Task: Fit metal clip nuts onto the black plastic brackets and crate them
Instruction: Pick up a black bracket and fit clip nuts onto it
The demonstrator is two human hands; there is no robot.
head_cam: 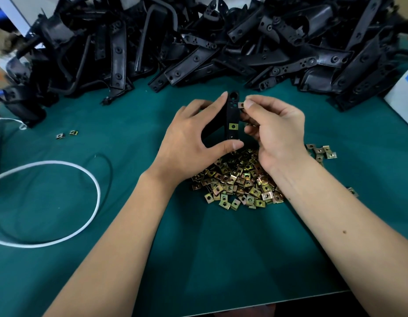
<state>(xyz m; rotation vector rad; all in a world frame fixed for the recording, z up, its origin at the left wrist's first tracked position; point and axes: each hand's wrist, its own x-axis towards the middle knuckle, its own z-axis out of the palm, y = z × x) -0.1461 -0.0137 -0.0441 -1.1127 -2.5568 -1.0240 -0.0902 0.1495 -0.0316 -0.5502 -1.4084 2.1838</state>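
My left hand (pixel 194 133) grips a black plastic bracket (pixel 232 113) upright above the green mat, thumb at its lower end and fingers behind its top. One brass-coloured clip nut (pixel 233 126) sits fitted on the bracket's middle. My right hand (pixel 274 129) pinches another clip nut (pixel 241 104) against the bracket's right edge near the top. Below both hands lies a pile of loose clip nuts (pixel 237 184), partly hidden by my right wrist.
A big heap of black brackets (pixel 198 42) fills the back of the green mat (pixel 221 248). Two stray clip nuts (pixel 67 134) lie at the left. A white cable (pixel 93 179) loops on the left. A white box (pixel 404 92) stands at the right edge.
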